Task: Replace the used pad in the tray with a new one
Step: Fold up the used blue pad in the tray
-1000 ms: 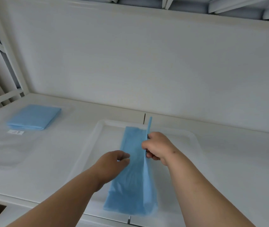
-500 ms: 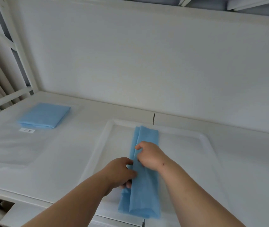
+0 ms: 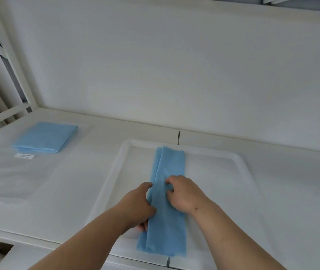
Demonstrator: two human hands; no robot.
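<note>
A long, narrow strip of folded blue pad (image 3: 170, 193) lies down the middle of the white tray (image 3: 239, 172), running from the tray's far rim toward its near edge, where the pad's near end reaches just about to the rim. The person leans over it with both bare hands set on the strip at about mid-length. The left hand (image 3: 137, 206) is on the pad's left edge, its fingers curled around and under the fold so that it grips the layered edge (a fingertip shows beneath, close to the tray floor). The right hand (image 3: 184, 193) rests on top of the strip from the right side, its fingers bent and pinching at the upper layer near the central crease. The two hands sit very close together, almost touching across the blue strip. The tray stands on a white table (image 3: 77, 188) against a pale wall. Well off to the left and farther back, a second blue pad (image 3: 46, 137), folded into a neat square, lies flat on the table, with a small white label (image 3: 25, 156) just in front of its near edge.
</note>
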